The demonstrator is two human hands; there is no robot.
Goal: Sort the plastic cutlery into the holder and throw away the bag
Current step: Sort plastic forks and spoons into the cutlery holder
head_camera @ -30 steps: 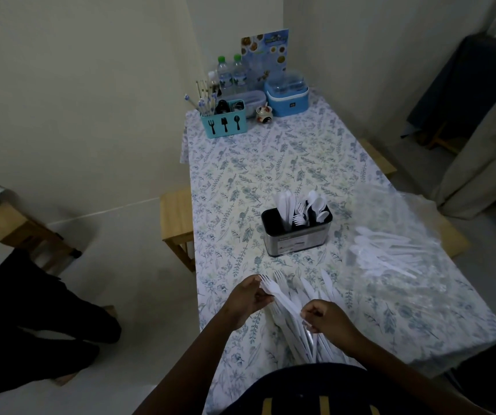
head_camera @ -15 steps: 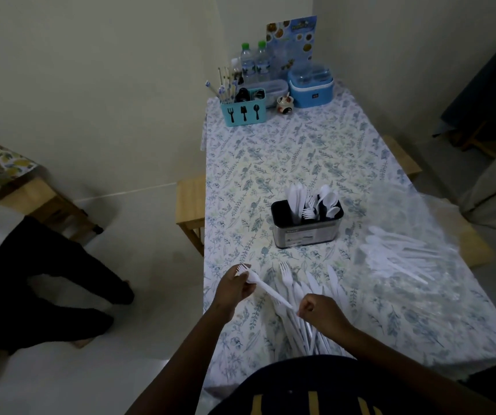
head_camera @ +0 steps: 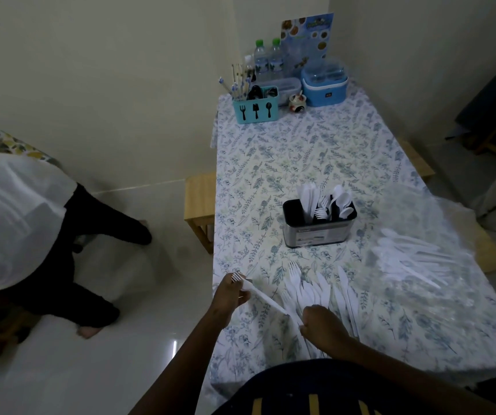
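Observation:
A white plastic fork [head_camera: 263, 294] stretches between my two hands near the table's front left edge. My left hand [head_camera: 229, 295] pinches its tined end, and my right hand [head_camera: 324, 326] grips the handle end. Behind them a pile of loose white cutlery [head_camera: 315, 290] lies fanned on the floral tablecloth. The black and metal holder [head_camera: 318, 224] stands in the middle of the table with knives, forks and spoons upright in separate compartments. A clear plastic bag [head_camera: 420, 259] with more white cutlery inside lies at the right.
At the far end stand a blue cutlery caddy [head_camera: 255, 106], water bottles [head_camera: 267, 59], a blue food container [head_camera: 324, 82] and a menu card [head_camera: 306, 34]. A wooden stool [head_camera: 200, 199] sits left of the table. Another person [head_camera: 31, 232] crouches on the floor at the left.
My left hand has drawn the fork out leftward from the pile, toward the table's edge. The view has swung left, and the person on the floor has moved further in.

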